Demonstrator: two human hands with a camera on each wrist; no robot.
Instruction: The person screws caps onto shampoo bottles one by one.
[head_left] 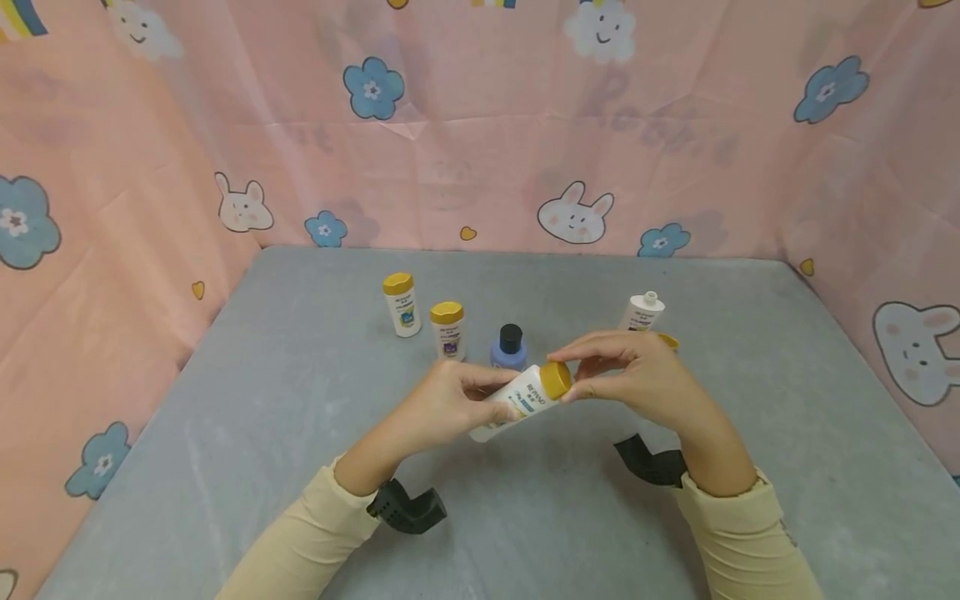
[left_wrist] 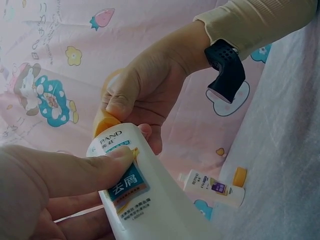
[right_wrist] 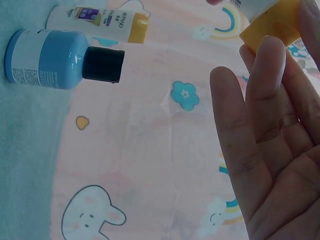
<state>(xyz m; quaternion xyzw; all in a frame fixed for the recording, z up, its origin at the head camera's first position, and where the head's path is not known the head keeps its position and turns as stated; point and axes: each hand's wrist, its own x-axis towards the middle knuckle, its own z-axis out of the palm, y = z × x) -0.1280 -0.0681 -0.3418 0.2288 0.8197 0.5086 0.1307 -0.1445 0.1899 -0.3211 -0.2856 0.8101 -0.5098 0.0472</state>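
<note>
Right fingers (head_left: 592, 347) pinch the cap (head_left: 556, 380), far table edge (head_left: 495, 257) well apart.

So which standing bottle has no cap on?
The white bottle behind the right hand; its neck is bare, while the other standing bottles are capped.

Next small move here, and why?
Probably a twist of the gold cap by the right hand: it pinches that cap, while the left hand grips the tilted white bottle. Which way to turn, I can't tell.
</note>
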